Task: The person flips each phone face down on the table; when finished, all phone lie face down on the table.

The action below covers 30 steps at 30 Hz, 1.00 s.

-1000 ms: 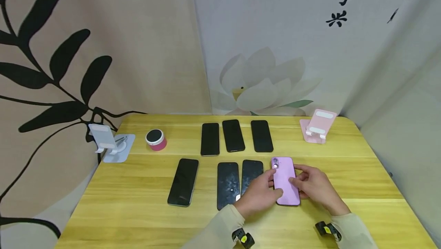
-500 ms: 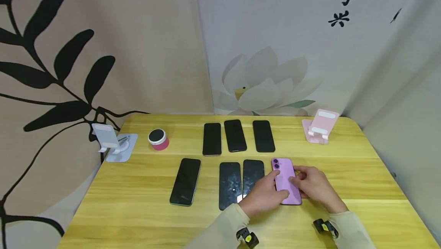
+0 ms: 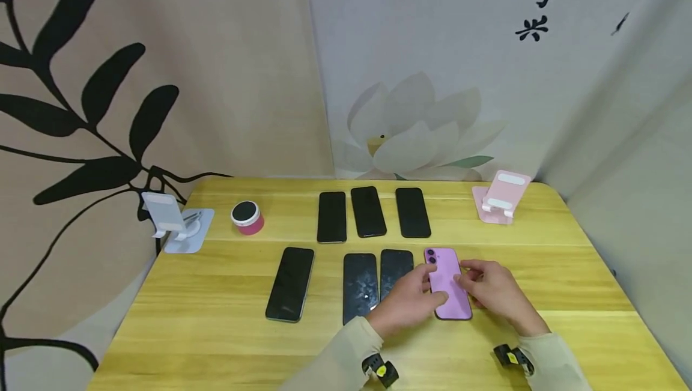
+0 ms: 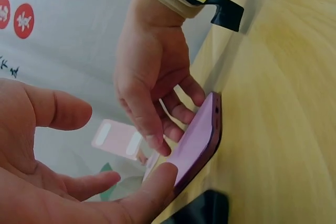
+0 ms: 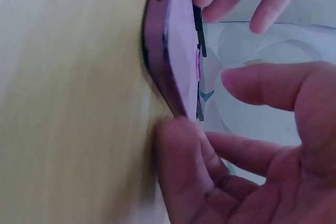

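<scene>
A purple smartphone (image 3: pixel 449 289) lies back up on the wooden table, its camera lenses at the far left corner. My left hand (image 3: pixel 408 300) is along its left side. In the left wrist view a left fingertip (image 4: pixel 163 177) touches the phone's edge, and the thumb stands off it. On the other side is my right hand (image 3: pixel 494 290). Its fingers (image 5: pixel 181 140) rest against the phone's edge in the right wrist view, while its thumb is spread away. Neither hand grips the phone. Two dark smartphones, one (image 3: pixel 359 286) and another (image 3: pixel 394 268) partly hidden by the left hand, lie to the left.
Another black smartphone (image 3: pixel 290 284) lies farther left. Behind are three more, at left (image 3: pixel 331 217), middle (image 3: pixel 369 211) and right (image 3: pixel 413 212). A pink-and-white jar (image 3: pixel 247 218), a white phone stand (image 3: pixel 175 223) and a pink phone stand (image 3: pixel 501 197) stand farther back on the table (image 3: pixel 216 343).
The purple phone stays almost where it was, flat on the table. My right thumb has come slightly off its back; both hands otherwise keep nearly the same places.
</scene>
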### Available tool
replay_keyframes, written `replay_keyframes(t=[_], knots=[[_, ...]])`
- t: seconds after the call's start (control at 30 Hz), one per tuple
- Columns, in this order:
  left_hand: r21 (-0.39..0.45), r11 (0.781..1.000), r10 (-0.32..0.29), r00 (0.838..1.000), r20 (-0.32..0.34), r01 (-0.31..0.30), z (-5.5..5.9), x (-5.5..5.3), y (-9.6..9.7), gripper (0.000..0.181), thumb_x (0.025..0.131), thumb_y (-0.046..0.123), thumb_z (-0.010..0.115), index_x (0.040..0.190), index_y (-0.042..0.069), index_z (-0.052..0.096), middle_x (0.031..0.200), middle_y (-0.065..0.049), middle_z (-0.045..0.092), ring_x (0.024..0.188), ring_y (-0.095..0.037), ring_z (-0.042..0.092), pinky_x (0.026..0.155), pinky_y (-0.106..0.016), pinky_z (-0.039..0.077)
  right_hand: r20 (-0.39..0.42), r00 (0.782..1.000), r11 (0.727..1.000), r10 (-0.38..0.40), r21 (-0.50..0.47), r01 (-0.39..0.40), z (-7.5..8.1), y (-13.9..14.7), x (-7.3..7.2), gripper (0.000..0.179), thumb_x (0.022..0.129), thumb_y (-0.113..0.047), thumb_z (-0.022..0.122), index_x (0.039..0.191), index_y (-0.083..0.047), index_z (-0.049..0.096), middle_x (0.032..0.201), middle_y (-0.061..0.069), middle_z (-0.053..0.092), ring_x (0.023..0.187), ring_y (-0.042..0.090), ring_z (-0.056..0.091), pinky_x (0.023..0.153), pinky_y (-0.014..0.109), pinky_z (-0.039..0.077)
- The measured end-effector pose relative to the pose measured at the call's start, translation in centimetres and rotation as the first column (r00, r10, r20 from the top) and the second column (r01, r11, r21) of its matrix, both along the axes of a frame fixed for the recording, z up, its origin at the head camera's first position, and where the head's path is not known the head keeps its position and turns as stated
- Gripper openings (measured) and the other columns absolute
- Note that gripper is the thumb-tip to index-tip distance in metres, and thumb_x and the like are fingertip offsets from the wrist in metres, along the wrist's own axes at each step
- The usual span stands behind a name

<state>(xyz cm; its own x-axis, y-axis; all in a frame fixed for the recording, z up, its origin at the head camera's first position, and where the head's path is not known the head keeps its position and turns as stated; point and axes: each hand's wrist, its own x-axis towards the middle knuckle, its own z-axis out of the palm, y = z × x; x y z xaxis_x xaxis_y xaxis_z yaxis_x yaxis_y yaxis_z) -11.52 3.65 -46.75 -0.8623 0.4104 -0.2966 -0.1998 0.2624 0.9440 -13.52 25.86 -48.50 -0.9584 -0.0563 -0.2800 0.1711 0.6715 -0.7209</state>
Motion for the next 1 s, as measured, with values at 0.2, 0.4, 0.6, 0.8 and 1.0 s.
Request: replay_keyframes(t=[0.2, 0.4, 0.6, 0.8, 1.0], knots=[[-0.063, 0.998, 0.021, 0.998, -0.06, -0.025, 0.5, -0.2, -1.7, 0.053, 0.1, 0.031, 0.071, 0.149, 0.015, 0.056, 0.151, -0.007, 0.058, 0.13, -0.025, 0.063, 0.104, -0.046, 0.057, -0.15, 0.988, 0.989, 0.031, 0.148, -0.008, 0.9, -1.0, 0.2, 0.052, 0.1, -0.029, 0.073, 0.137, 0.006, 0.065, 0.1, 0.007, 0.071, 0.081, 0.016, 0.062, 0.063, 0.025, 0.049], [-0.09, 0.993, 0.067, 0.991, -0.112, -0.077, 0.5, -0.6, -3.7, 0.054, 0.102, 0.031, 0.07, 0.15, 0.012, 0.056, 0.152, -0.011, 0.056, 0.13, -0.029, 0.063, 0.105, -0.05, 0.056, -0.248, 0.967, 0.986, 0.057, 0.165, -0.016, 1.3, -3.2, 0.6, 0.045, 0.1, -0.026, 0.073, 0.134, 0.002, 0.069, 0.098, 0.005, 0.072, 0.086, 0.015, 0.063, 0.071, 0.028, 0.052], [-0.121, 0.986, 0.099, 0.987, -0.124, -0.114, 0.3, -0.4, -5.7, 0.058, 0.102, 0.034, 0.069, 0.153, 0.011, 0.052, 0.155, -0.014, 0.053, 0.13, -0.03, 0.064, 0.104, -0.052, 0.056, -0.255, 0.963, 0.993, 0.084, 0.097, -0.061, 1.2, -5.0, 0.6, 0.04, 0.1, -0.025, 0.073, 0.133, -0.001, 0.071, 0.104, 0.004, 0.076, 0.09, 0.013, 0.07, 0.079, 0.031, 0.058], [-0.13, 0.984, 0.116, 0.991, -0.072, -0.125, -0.2, 0.1, -7.2, 0.062, 0.102, 0.033, 0.069, 0.155, 0.008, 0.047, 0.16, -0.016, 0.048, 0.131, -0.032, 0.064, 0.105, -0.055, 0.055, -0.116, 0.989, 0.987, 0.092, -0.118, -0.105, 0.7, -6.6, 0.8, 0.043, 0.103, -0.025, 0.07, 0.136, 0.003, 0.067, 0.111, 0.009, 0.079, 0.09, 0.016, 0.074, 0.076, 0.028, 0.061], [-0.135, 0.984, 0.108, 0.993, -0.037, -0.112, -0.7, 0.5, -8.0, 0.065, 0.103, 0.035, 0.068, 0.156, 0.006, 0.045, 0.16, -0.014, 0.05, 0.13, -0.031, 0.065, 0.106, -0.055, 0.055, 0.021, 0.994, 0.94, 0.106, -0.329, -0.094, 0.5, -6.6, 1.0, 0.05, 0.105, -0.021, 0.067, 0.143, 0.009, 0.056, 0.11, 0.018, 0.075, 0.08, 0.025, 0.072, 0.065, 0.034, 0.063]])
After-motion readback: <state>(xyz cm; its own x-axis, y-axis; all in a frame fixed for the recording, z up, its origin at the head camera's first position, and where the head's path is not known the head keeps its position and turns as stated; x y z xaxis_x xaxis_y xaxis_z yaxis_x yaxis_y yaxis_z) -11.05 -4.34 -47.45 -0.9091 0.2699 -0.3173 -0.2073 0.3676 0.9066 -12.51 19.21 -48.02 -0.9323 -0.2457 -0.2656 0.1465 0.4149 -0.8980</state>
